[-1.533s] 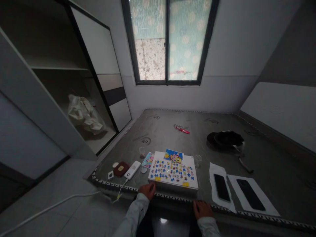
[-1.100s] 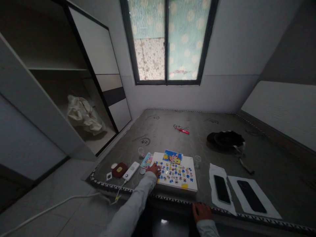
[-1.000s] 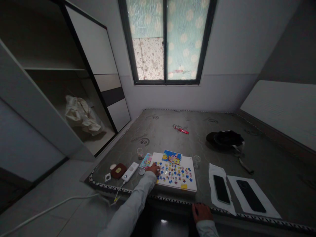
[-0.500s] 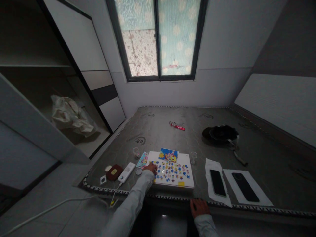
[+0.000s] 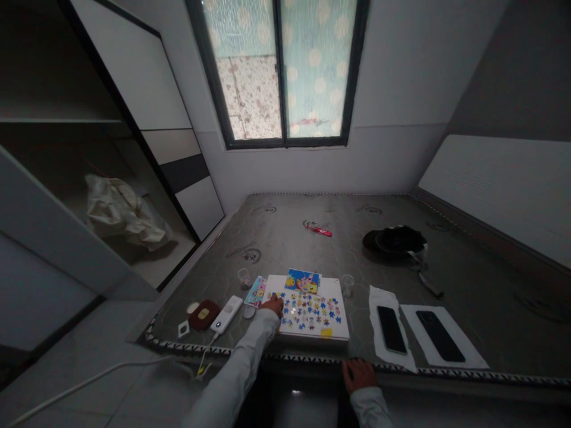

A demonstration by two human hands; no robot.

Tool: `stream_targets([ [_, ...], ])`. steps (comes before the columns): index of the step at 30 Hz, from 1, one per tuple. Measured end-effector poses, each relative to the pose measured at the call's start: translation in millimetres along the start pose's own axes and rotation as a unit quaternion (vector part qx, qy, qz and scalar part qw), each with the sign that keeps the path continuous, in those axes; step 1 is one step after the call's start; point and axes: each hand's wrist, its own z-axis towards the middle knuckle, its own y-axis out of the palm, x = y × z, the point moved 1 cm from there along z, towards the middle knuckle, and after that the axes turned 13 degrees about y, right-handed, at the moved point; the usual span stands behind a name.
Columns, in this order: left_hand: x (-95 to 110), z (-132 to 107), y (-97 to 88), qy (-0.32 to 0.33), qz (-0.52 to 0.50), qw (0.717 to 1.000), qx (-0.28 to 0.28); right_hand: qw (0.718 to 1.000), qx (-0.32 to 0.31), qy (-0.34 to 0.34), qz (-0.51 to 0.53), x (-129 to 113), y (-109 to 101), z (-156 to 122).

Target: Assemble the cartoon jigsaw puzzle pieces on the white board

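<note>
Many small jigsaw puzzle pieces (image 5: pixel 308 310), blue, yellow and pink, lie loose over a white board (image 5: pixel 342 327). At its left side my left hand (image 5: pixel 273 305) reaches down among the pieces with its fingers pressed together; whatever is under the fingertips is hidden. A colourful picture card (image 5: pixel 303 280) rests across the board's far edge, and a second picture card (image 5: pixel 256 291) lies beside the left hand. My right hand (image 5: pixel 359 374) rests on the mattress edge, thumb and fingers apart, holding nothing that shows.
Clear cups (image 5: pixel 244 277) (image 5: pixel 348 285) flank the board on the mattress (image 5: pixel 285 238). Left are a white power strip (image 5: pixel 227 315) with a cable and a brown case (image 5: pixel 204 315). Phones (image 5: pixel 392 329) (image 5: pixel 440 336) on white sheets, a dark cap (image 5: pixel 395 242) and a red strap (image 5: pixel 319 229) lie around.
The view has shifted slightly, so things appear a little further left. Both hands stay in about the same places, the left at the board and the right at the mattress edge.
</note>
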Motion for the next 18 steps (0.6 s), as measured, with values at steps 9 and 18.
stream_targets([
  [9,2,0,0.1,0.003,0.007,1.000,-0.018,1.000,-0.008,0.001,-0.008,-2,-3,2],
  [18,7,-3,-1.6,0.001,-0.017,1.000,-0.016,1.000,-0.003,0.010,-0.011,-6,-9,5],
])
